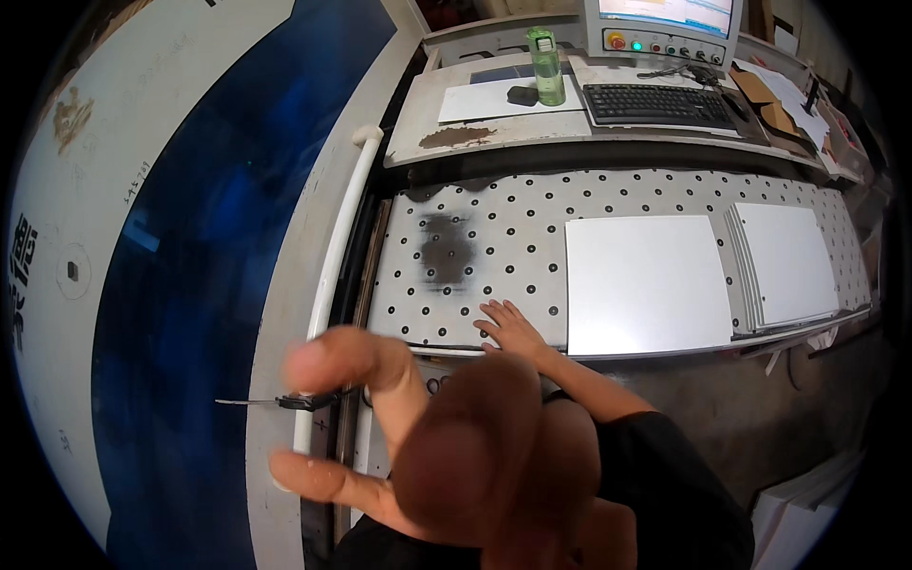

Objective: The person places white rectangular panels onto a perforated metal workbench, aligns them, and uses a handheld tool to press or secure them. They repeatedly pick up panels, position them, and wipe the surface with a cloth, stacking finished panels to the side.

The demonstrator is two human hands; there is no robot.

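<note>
My left hand (456, 446) is raised close to the camera, large and partly blurred. Its fingers are spread, and I see nothing gripped between them. Behind the two left-pointing fingers, a thin metal piece with a black end (309, 402) crosses the white handle bar (334, 256); whether a finger touches it I cannot tell. My right hand (513, 331) lies with fingers outstretched on the front edge of the light table (518, 271) studded with black dots. Just right of it is a flat white panel (649, 283).
A stack of white panels (788, 261) lies further right on the table. On the ledge behind are a green bottle (547, 71), a black mouse-like object (522, 95), a keyboard (657, 105) and a control panel with a screen (663, 28). A blue-and-white machine door (204, 247) stands left.
</note>
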